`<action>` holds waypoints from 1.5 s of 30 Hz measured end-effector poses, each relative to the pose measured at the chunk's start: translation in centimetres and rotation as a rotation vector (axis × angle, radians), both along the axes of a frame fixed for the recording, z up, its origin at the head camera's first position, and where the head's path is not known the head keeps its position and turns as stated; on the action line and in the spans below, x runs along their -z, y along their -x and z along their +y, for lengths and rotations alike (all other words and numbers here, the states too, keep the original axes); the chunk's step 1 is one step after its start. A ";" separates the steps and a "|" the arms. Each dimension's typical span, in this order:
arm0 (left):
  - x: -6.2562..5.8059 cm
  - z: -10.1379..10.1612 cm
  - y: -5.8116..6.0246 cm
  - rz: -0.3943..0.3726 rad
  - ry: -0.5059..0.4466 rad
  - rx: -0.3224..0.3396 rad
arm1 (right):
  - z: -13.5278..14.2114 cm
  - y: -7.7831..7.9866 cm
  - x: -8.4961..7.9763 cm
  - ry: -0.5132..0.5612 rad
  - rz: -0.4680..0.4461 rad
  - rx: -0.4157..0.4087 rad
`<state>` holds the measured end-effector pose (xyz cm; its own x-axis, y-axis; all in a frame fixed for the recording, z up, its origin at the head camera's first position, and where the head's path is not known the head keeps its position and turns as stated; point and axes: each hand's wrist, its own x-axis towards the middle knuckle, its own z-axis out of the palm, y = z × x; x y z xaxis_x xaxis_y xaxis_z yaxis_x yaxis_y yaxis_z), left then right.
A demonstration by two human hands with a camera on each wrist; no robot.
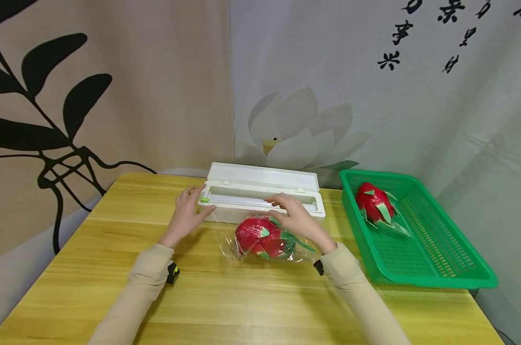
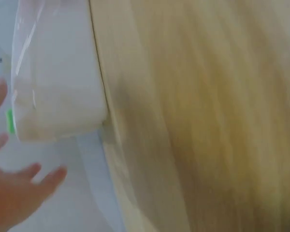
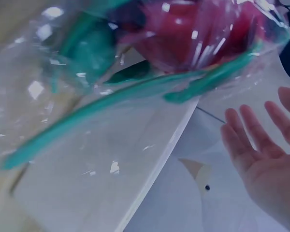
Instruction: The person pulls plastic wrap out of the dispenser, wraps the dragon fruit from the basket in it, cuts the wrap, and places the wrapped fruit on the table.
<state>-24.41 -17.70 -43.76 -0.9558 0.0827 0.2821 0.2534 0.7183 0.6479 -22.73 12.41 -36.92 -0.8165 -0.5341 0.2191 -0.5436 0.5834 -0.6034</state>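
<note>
A long white cling film dispenser (image 1: pixel 262 212) lies on the table with its lid (image 1: pixel 264 176) raised and a film roll inside. In front of it a red dragon fruit with green scales (image 1: pixel 260 237) sits under loose clear film (image 1: pixel 232 251). My left hand (image 1: pixel 186 214) is at the dispenser's left end, fingers spread, close to the small green slider (image 1: pixel 205 199). Over the dispenser's front, right beside the fruit, my right hand (image 1: pixel 295 218) reaches with relaxed fingers. The right wrist view shows this hand's fingers (image 3: pixel 261 140) extended and holding nothing.
To the right stands a green plastic basket (image 1: pixel 437 280), holding another dragon fruit (image 1: pixel 374 203) in clear film. The wooden table (image 1: pixel 225 306) ends at a curtain (image 1: pixel 165 86) behind, printed with leaves, a flower and characters.
</note>
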 end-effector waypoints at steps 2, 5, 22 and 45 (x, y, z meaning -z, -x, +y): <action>0.3 -0.5 0.5 -0.040 0.015 0.032 | -0.9 0.7 -0.1 -0.046 0.016 -0.017; 0.6 -0.8 0.9 -0.094 0.001 0.063 | -2.3 1.5 -0.3 -0.111 0.040 -0.053; 0.8 -0.2 0.6 -0.064 -0.109 0.002 | -11.1 3.9 -1.9 -0.555 0.028 -0.199; 0.8 -1.7 1.6 -0.132 -0.079 0.088 | -14.8 3.8 -0.6 -0.897 0.184 -0.217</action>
<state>-26.05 -19.43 -44.59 -0.9751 0.1499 0.1634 0.2217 0.6427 0.7334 -26.49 -2.39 -36.27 -0.6730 -0.7022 -0.2323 -0.7369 0.6638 0.1281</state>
